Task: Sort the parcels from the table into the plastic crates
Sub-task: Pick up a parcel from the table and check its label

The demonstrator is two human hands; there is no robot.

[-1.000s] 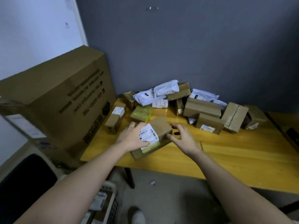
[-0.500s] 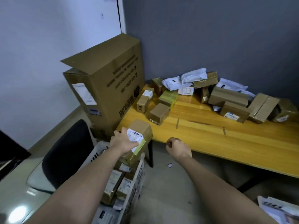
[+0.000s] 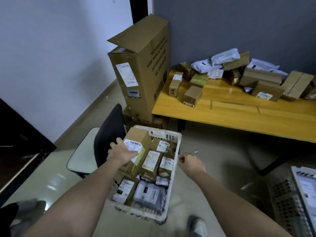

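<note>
1. L hand (image 3: pixel 123 152) grips a brown parcel (image 3: pixel 136 142) w/ a white barcode label; fingers wrapped over its label face, thumb on the far-left edge. Parcel is tilted, lower end down among the packed boxes
2. White crate (image 3: pixel 177 142) lies directly under the L fingers, on the floor, nearly full of boxes & grey mailers. Parcel's long axis runs roughly along the crate's length, away from the person, so prob. just a lower-and-let-go; free room looks tight, may have to rest on top
3. R hand (image 3: pixel 190 162) just right of the crate rim, fingers loosely curled, nothing in it; L is the hand nearer the crate
4. Further right & beyond the fingers: yellow table (image 3: pixel 239 117) w/ the unsorted pile (image 3: pixel 248 72), well apart from both hands
5. Far right edge: part of a second crate (image 3: pixel 290 202), nearer the R hand
</note>
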